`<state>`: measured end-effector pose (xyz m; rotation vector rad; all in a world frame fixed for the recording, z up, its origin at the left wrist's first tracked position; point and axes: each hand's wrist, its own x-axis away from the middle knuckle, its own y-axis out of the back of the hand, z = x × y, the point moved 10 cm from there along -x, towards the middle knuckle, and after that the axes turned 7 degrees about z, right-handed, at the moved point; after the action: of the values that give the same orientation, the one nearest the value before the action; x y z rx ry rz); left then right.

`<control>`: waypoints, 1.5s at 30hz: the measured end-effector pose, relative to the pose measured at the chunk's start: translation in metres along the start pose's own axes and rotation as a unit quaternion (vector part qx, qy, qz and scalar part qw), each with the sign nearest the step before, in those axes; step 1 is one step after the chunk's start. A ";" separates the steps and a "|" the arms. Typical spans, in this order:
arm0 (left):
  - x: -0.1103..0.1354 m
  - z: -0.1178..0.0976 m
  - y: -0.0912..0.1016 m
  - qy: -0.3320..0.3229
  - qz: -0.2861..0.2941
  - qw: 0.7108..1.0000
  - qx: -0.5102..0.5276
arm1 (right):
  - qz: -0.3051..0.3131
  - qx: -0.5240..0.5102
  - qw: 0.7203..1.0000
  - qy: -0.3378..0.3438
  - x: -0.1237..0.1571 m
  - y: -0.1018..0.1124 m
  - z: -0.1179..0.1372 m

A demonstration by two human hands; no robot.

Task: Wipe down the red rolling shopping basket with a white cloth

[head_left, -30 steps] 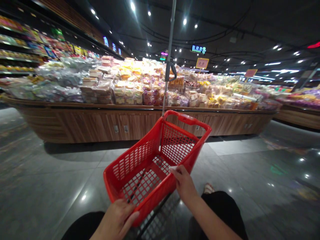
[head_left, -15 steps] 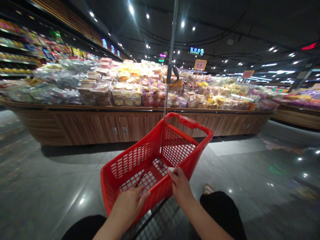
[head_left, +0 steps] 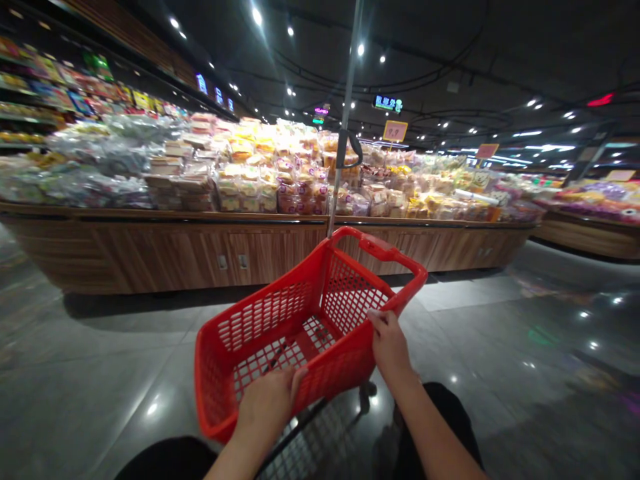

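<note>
Red lattice-sided plastic shopping cart, frame centre: probably stiff, light, easy-rolling; best held by moulded red handle. Left hand, right hand: both curled round near rim.

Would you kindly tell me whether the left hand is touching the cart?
Touching: the head view shows the left hand resting over the near rim of the cart, no gap showing.

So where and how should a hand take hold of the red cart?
Probably by the handle, from the right and above, wrapping over the bar: it rises at the far end of the red cart, with an open gap beneath.
</note>
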<state>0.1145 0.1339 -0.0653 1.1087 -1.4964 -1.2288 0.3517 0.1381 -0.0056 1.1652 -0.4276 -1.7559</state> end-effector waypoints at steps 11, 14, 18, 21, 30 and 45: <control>0.004 0.002 0.008 0.011 0.010 1.000 0.001 | 0.020 0.008 1.000 0.019 -0.003 0.008 0.001; 0.004 0.003 0.009 0.012 0.012 1.000 0.001 | -0.012 0.023 1.000 -0.004 -0.009 0.019 -0.009; 0.002 0.009 0.006 0.001 0.008 1.000 0.008 | 0.037 0.018 0.998 0.056 0.006 -0.009 0.020; 0.003 0.016 0.004 -0.002 0.009 1.000 0.007 | 0.069 0.033 0.995 0.067 0.008 -0.013 0.026; 0.007 0.034 0.006 -0.003 0.027 1.000 -0.011 | 0.003 0.087 0.996 -0.007 -0.014 0.036 -0.007; 0.007 0.066 0.007 -0.006 0.027 1.000 0.002 | 0.008 0.098 0.995 0.018 -0.003 0.045 0.008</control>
<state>0.0482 0.1417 -0.0657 1.0587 -1.5296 -1.1977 0.3690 0.1172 0.0318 1.3257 -0.5972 -1.7051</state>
